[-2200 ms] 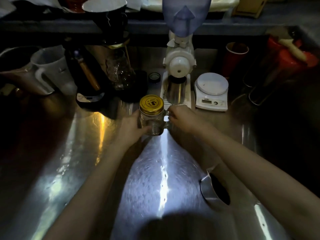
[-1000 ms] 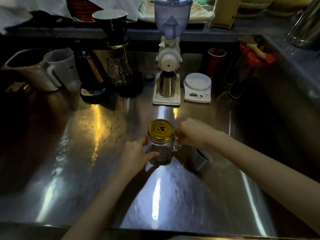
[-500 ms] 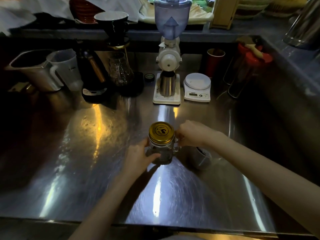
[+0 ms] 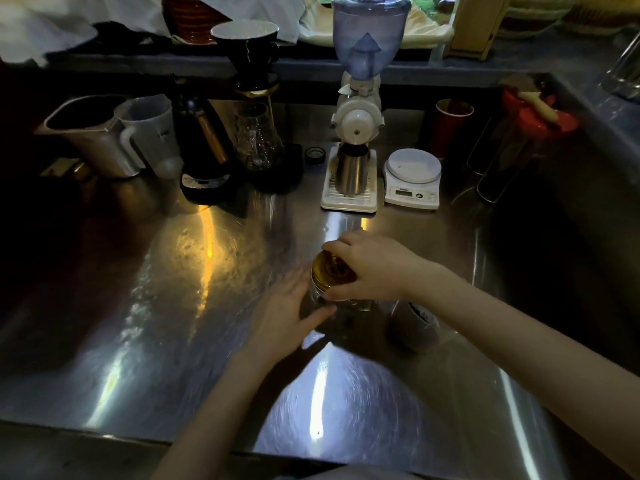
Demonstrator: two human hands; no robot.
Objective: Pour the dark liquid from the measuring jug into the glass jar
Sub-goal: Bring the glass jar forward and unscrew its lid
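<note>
A glass jar (image 4: 316,296) with a gold screw lid (image 4: 325,273) stands on the steel counter (image 4: 194,306) near the middle. My left hand (image 4: 284,317) is wrapped around the jar's glass body from the left. My right hand (image 4: 367,268) lies over the lid, fingers closed around its rim. Just right of the jar, partly under my right forearm, sits a small metal jug (image 4: 414,332) with something dark inside. A translucent plastic measuring jug (image 4: 152,133) stands at the back left; its contents are not visible.
Along the back stand a large steel jug (image 4: 90,133), a black kettle (image 4: 204,147), a glass server (image 4: 258,140) under a dripper, a white grinder (image 4: 356,126), a white scale (image 4: 412,178) and a red cup (image 4: 450,129). Tall glasses stand at the back right.
The jar was drawn toward me from beside the grinder and set down. My right hand then left the jar's handle and moved on top of the lid. My left hand stayed on the glass.
</note>
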